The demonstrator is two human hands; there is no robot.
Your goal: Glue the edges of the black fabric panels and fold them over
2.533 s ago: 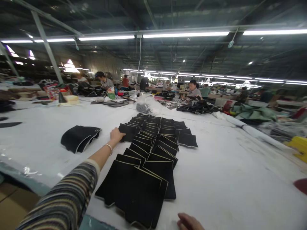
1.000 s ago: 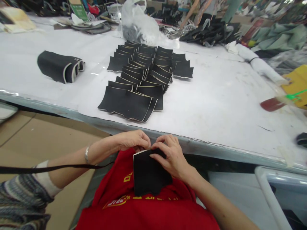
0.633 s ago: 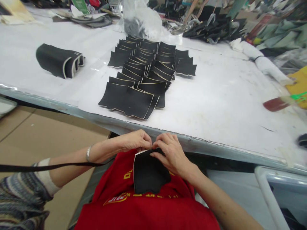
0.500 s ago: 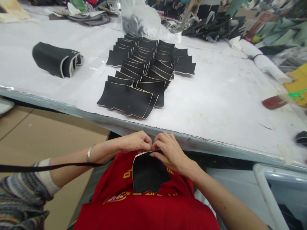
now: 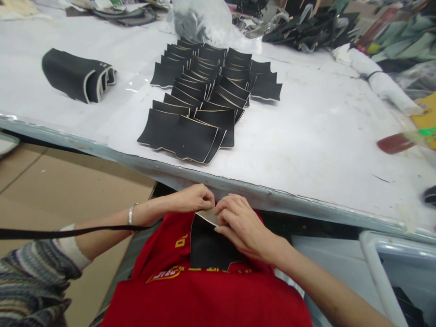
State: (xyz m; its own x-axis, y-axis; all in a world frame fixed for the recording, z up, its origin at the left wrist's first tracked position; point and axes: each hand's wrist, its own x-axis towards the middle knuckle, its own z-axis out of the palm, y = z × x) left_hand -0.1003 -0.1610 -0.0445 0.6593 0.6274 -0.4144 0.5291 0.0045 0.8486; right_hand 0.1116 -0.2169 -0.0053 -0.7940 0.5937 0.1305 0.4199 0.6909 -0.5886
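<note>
A black leather-like piece (image 5: 213, 247) with a pale edge lies against the red apron (image 5: 204, 299), its pale underside showing at the top. My left hand (image 5: 200, 198) is closed in a pinch at the piece's upper edge. My right hand (image 5: 243, 225) grips the same piece at its upper right, fingers curled over it. On the white table (image 5: 306, 150) beyond, many similar black pieces (image 5: 180, 136) stand in overlapping rows. A folded stack of black pieces (image 5: 73, 75) sits at the left.
A clear plastic bag (image 5: 204, 20) and dark scraps (image 5: 306, 29) are at the back. A white roll (image 5: 384, 81) and a dark red-handled tool (image 5: 395, 143) are on the right. Below the table's right edge is a pale bin (image 5: 378, 268).
The upper edge of the held piece has opened, showing its pale underside. My right hand has shifted slightly right and down. The table appears slightly higher in view.
</note>
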